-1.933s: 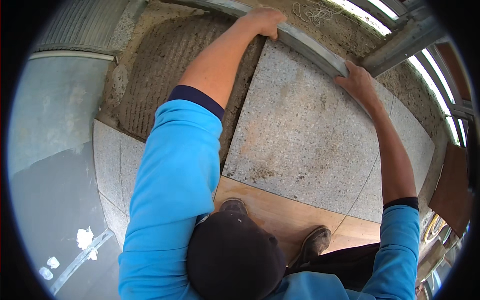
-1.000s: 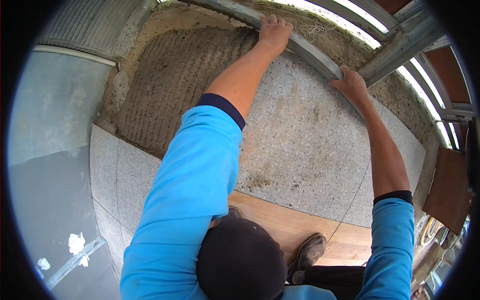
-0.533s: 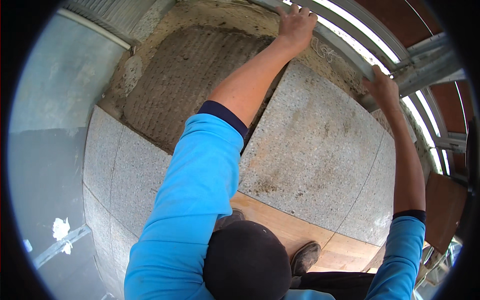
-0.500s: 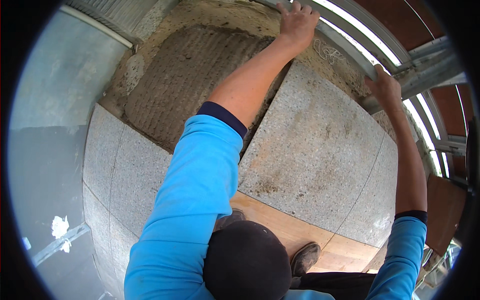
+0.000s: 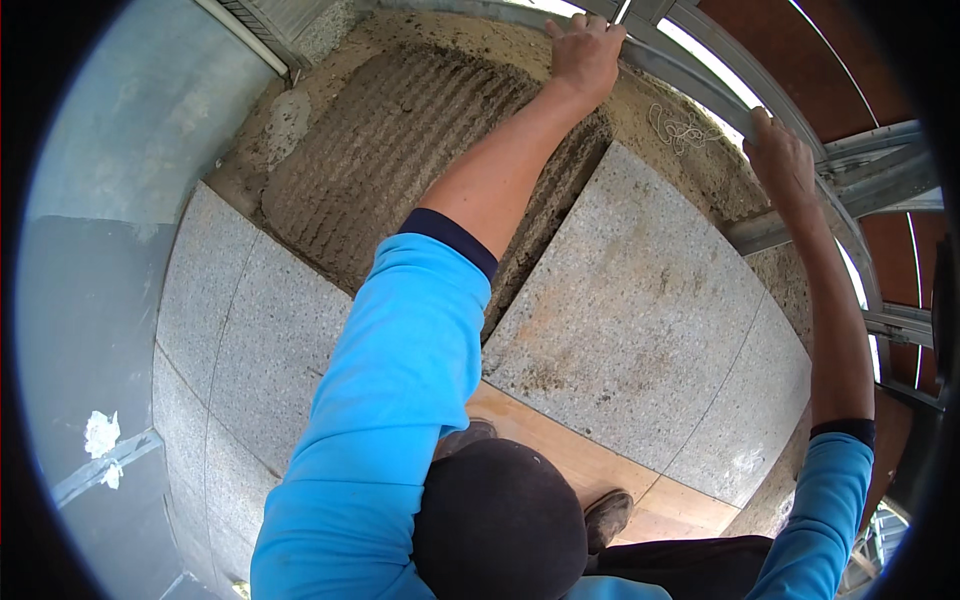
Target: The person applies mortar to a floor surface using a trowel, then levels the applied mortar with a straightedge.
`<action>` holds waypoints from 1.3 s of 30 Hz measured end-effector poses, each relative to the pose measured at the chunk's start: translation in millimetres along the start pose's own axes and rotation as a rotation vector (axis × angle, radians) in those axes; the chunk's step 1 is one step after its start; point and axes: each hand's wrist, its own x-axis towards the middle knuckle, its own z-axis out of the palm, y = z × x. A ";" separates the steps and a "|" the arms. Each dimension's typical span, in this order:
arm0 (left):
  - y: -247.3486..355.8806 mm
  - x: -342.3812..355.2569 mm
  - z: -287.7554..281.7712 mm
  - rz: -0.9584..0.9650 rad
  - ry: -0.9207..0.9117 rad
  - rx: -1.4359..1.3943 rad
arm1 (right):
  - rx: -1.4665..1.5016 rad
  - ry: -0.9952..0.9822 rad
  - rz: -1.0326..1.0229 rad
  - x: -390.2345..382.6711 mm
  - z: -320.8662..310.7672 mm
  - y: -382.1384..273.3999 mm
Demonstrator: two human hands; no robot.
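My left hand (image 5: 588,62) reaches out to the far edge, its fingers curled over a grey metal rail (image 5: 672,72). Farther right along the same rail, my right hand (image 5: 783,165) is closed on it, with the thumb and fingertips at its near side. Below my left forearm spreads a bed of wet grey-brown mortar (image 5: 390,150), combed into parallel ridges. Right of the bed lies a large speckled grey stone tile (image 5: 630,320), with soil smudges on top. My left arm hides part of the mortar.
More speckled tiles (image 5: 270,310) lie at the left, beside a grey wall (image 5: 95,290). Wooden boards (image 5: 560,435) lie under my boots (image 5: 608,515). A tangled pale string (image 5: 683,130) rests on sandy ground near the rail. Metal framing (image 5: 885,180) and brown panels stand at the right.
The view has shifted slightly, showing more of the mortar bed. Both hands stay on the metal rail; my right hand sits slightly lower and farther right in the picture.
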 end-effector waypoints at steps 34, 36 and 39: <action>49.6 -91.0 -61.5 -0.964 -0.298 -1.459 | 0.782 -0.882 0.434 67.4 -72.5 -16.9; 72.9 -92.5 -62.9 -1.072 -0.414 -1.847 | 0.601 -0.850 0.526 68.7 -67.9 -20.5; 95.2 -85.3 -65.4 -0.994 -0.338 -2.230 | 0.549 -0.763 0.528 63.8 -58.6 -22.4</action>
